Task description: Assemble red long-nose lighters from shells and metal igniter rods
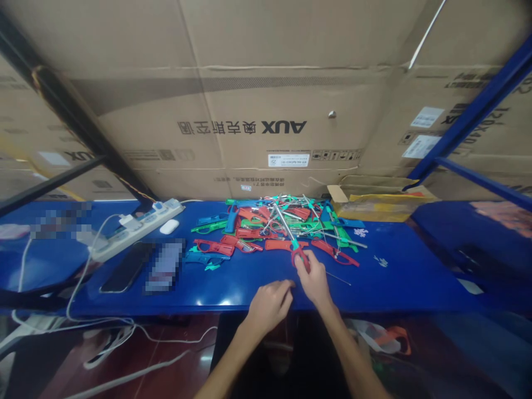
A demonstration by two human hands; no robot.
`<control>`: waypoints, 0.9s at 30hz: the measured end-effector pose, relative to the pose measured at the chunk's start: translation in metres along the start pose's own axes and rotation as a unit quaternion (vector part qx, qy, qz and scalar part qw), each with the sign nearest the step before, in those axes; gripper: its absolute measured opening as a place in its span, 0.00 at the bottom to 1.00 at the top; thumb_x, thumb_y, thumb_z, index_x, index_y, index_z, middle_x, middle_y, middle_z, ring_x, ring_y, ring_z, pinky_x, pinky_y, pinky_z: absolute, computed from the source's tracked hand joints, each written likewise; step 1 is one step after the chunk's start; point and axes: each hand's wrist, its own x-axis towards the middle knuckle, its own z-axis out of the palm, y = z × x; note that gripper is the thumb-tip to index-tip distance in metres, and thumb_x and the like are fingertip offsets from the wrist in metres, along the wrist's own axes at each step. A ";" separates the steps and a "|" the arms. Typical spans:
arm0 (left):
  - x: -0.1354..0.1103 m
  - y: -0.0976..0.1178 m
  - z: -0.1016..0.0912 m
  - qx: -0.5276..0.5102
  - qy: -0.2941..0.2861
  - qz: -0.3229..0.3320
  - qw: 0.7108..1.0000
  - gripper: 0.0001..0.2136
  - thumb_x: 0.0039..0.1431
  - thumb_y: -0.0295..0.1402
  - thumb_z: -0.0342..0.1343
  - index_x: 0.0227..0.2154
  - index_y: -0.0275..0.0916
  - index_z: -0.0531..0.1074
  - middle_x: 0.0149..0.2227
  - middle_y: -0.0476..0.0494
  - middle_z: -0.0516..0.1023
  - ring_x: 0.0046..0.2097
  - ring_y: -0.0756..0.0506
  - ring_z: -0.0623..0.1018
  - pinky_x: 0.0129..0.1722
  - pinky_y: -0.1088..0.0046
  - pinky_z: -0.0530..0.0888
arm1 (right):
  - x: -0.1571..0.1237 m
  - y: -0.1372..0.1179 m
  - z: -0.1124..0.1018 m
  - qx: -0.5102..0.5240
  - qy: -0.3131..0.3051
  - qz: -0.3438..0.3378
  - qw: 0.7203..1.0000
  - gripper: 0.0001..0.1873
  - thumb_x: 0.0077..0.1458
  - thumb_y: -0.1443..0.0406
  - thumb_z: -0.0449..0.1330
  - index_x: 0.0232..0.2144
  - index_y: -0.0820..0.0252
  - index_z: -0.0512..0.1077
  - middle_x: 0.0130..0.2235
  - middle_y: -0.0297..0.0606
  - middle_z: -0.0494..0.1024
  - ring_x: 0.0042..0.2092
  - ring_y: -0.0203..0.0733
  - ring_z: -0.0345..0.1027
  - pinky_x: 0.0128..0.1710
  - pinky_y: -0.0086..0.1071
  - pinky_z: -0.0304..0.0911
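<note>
My right hand point(313, 280) is closed round the red handle of a long-necked gas lighter point(285, 221). Its metal tube points up and to the left, with a green piece where tube meets handle. My left hand point(269, 306) is by the table's front edge, just left of my right hand, fingers curled in; what they hold, if anything, is hidden. Beyond both hands lies a heap of lighter parts point(249, 230): red, blue, green and orange handle shells, metal tubes and thin wires. A thin metal rod point(338, 278) lies right of my right hand.
On the left of the blue table point(245, 277) are a white power strip point(141, 230), a white earbud case point(169, 226), a black phone point(127, 267) and a blurred-out phone point(165, 266). Small white pieces point(361, 233) lie right of the heap, before an open carton point(374, 206). Large cardboard boxes point(249, 94) stand behind.
</note>
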 end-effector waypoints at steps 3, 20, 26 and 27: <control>0.000 -0.001 0.001 -0.001 -0.002 -0.001 1.000 0.10 0.66 0.24 0.49 0.44 0.41 0.73 0.37 0.47 0.82 0.37 0.44 0.82 0.37 0.72 0.74 | 0.001 0.004 0.001 0.016 -0.006 0.001 1.000 0.20 0.64 0.48 0.51 0.34 0.56 0.70 0.21 0.30 0.70 0.24 0.39 0.65 0.27 0.30 0.58; 0.002 -0.004 0.001 -0.050 -0.015 -0.049 0.997 0.12 0.68 0.26 0.47 0.47 0.43 0.74 0.39 0.47 0.84 0.39 0.43 0.84 0.40 0.70 0.76 | 0.036 0.035 -0.099 -0.109 0.039 -0.079 0.990 0.18 0.65 0.52 0.52 0.41 0.54 0.76 0.35 0.41 0.82 0.37 0.49 0.75 0.40 0.38 0.66; 0.004 -0.005 0.000 -0.061 -0.022 -0.062 0.996 0.12 0.70 0.28 0.46 0.48 0.43 0.74 0.40 0.46 0.84 0.40 0.42 0.84 0.40 0.70 0.76 | 0.131 0.052 -0.264 -0.436 0.184 -0.066 0.879 0.19 0.66 0.66 0.53 0.52 0.73 0.75 0.50 0.66 0.78 0.53 0.58 0.68 0.56 0.52 0.51; 0.003 -0.004 0.001 -0.059 -0.021 -0.061 0.996 0.12 0.70 0.28 0.46 0.48 0.43 0.74 0.40 0.46 0.84 0.40 0.42 0.84 0.40 0.69 0.76 | 0.144 0.051 -0.280 -0.446 0.192 -0.056 0.872 0.20 0.67 0.67 0.52 0.54 0.76 0.73 0.50 0.69 0.77 0.54 0.58 0.67 0.57 0.53 0.49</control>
